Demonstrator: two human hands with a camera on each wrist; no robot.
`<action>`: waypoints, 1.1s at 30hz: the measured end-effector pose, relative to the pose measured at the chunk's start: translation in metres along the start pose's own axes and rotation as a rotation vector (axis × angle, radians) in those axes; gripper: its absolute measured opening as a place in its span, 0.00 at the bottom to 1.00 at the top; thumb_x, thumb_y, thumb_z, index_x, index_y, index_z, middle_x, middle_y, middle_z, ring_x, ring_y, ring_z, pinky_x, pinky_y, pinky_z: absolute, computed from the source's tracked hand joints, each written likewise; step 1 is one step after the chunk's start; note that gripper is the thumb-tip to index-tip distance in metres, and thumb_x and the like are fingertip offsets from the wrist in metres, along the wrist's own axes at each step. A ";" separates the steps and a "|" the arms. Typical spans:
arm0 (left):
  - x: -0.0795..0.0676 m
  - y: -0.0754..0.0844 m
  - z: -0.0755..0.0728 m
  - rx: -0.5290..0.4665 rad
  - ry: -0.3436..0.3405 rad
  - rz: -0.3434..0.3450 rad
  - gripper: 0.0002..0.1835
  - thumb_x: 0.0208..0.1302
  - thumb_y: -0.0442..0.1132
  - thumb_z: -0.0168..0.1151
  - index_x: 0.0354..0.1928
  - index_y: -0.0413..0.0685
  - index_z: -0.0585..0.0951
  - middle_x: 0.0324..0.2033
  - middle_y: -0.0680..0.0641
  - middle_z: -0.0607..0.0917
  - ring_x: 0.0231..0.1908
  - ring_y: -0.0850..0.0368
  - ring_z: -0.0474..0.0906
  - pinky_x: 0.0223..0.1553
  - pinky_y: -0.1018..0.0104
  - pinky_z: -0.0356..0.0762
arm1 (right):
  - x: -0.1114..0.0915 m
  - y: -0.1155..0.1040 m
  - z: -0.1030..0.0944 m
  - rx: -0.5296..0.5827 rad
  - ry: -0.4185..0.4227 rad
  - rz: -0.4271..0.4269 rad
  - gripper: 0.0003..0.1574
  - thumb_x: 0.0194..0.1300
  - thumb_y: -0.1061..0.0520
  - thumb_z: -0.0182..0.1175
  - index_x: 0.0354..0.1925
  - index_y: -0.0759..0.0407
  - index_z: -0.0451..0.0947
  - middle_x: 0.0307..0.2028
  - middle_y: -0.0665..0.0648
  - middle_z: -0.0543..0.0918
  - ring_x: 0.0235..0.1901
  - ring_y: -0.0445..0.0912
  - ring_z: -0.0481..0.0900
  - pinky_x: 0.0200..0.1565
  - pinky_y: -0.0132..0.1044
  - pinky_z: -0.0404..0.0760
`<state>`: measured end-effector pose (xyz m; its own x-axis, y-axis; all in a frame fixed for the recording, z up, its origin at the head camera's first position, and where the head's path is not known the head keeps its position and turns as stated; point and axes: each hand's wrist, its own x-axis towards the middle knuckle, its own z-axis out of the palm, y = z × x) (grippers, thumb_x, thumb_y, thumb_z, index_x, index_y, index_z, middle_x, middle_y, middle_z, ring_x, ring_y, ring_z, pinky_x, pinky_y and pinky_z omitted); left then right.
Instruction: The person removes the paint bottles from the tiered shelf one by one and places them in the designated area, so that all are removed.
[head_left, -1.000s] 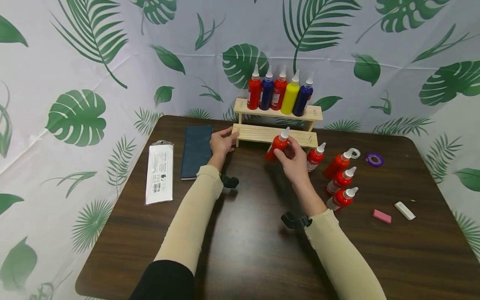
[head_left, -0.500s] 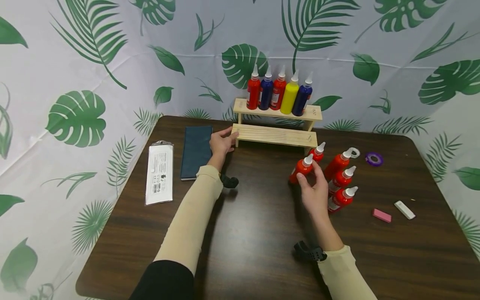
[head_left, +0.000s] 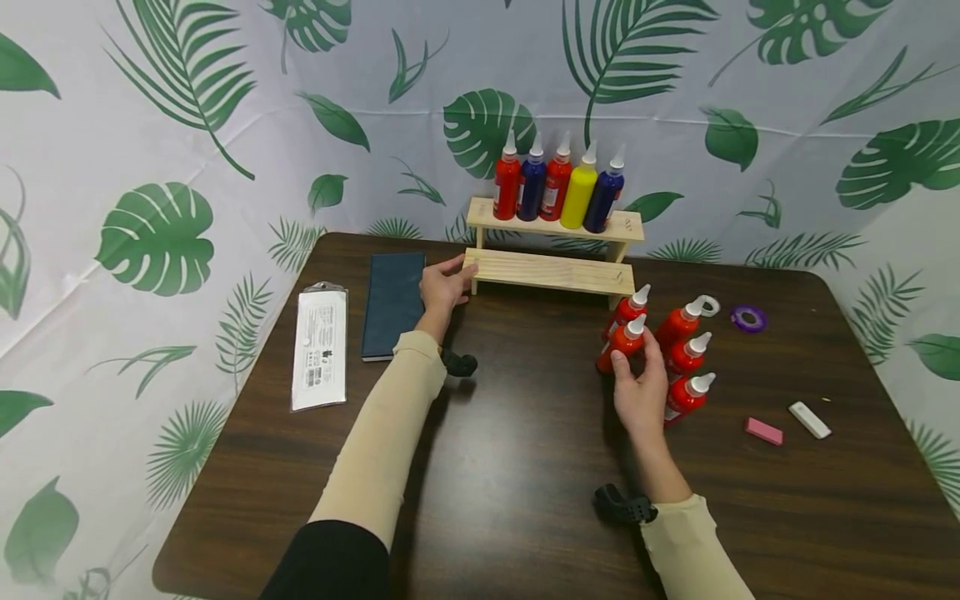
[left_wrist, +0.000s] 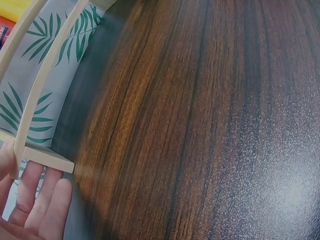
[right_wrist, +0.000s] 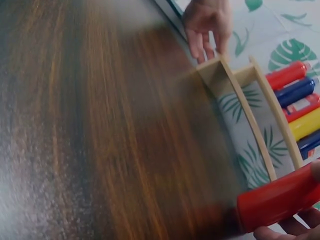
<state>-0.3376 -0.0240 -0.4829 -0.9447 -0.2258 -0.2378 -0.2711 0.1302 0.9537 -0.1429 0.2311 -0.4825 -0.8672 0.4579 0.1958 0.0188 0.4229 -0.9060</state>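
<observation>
Under your fingers stretches a dark wood-grained table (head_left: 517, 467). Rightward from the fingers of your left hand (head_left: 444, 289) runs a two-tier wooden stand (head_left: 547, 271), its lower shelf's end pinched between thumb and fingertips, the gap narrow. A dark blue notebook (head_left: 393, 300) lies just left of those fingers, a white packet (head_left: 320, 346) farther left. Your right hand (head_left: 642, 387) curls around a red bottle (head_left: 624, 340), thumb and fingers parted by its width; whether its base touches the table cannot be told. Just beyond those fingers stands a second red bottle (head_left: 625, 312), with three more red bottles (head_left: 686, 357) to their right. Ahead of both hands, five bottles (head_left: 580, 196), red, blue, red, yellow and blue, line the upper shelf. Farther right of your right fingers lie a purple ring (head_left: 748, 330), a white block (head_left: 810, 421) and a pink block (head_left: 764, 432).
</observation>
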 end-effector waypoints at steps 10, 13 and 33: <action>0.000 0.000 0.001 0.002 -0.001 0.003 0.20 0.55 0.48 0.72 0.52 0.62 0.84 0.38 0.47 0.88 0.35 0.55 0.86 0.30 0.62 0.84 | 0.000 0.006 0.000 -0.008 0.022 -0.002 0.33 0.67 0.64 0.57 0.69 0.60 0.62 0.67 0.61 0.67 0.66 0.56 0.62 0.68 0.54 0.56; 0.000 0.000 0.001 -0.002 -0.002 0.005 0.20 0.56 0.48 0.71 0.52 0.61 0.84 0.37 0.46 0.88 0.36 0.54 0.86 0.30 0.62 0.84 | 0.000 0.008 0.000 -0.011 0.025 -0.008 0.33 0.67 0.64 0.56 0.69 0.61 0.61 0.67 0.62 0.66 0.67 0.56 0.61 0.69 0.53 0.55; 0.005 -0.004 0.001 0.001 0.008 -0.002 0.21 0.53 0.49 0.73 0.51 0.62 0.85 0.34 0.47 0.88 0.33 0.56 0.86 0.29 0.62 0.84 | -0.003 -0.009 -0.004 -0.004 -0.025 0.034 0.44 0.64 0.61 0.61 0.73 0.57 0.53 0.69 0.61 0.60 0.68 0.55 0.60 0.64 0.58 0.64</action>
<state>-0.3415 -0.0245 -0.4885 -0.9428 -0.2336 -0.2380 -0.2729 0.1307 0.9531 -0.1390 0.2287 -0.4731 -0.8783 0.4520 0.1555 0.0501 0.4105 -0.9105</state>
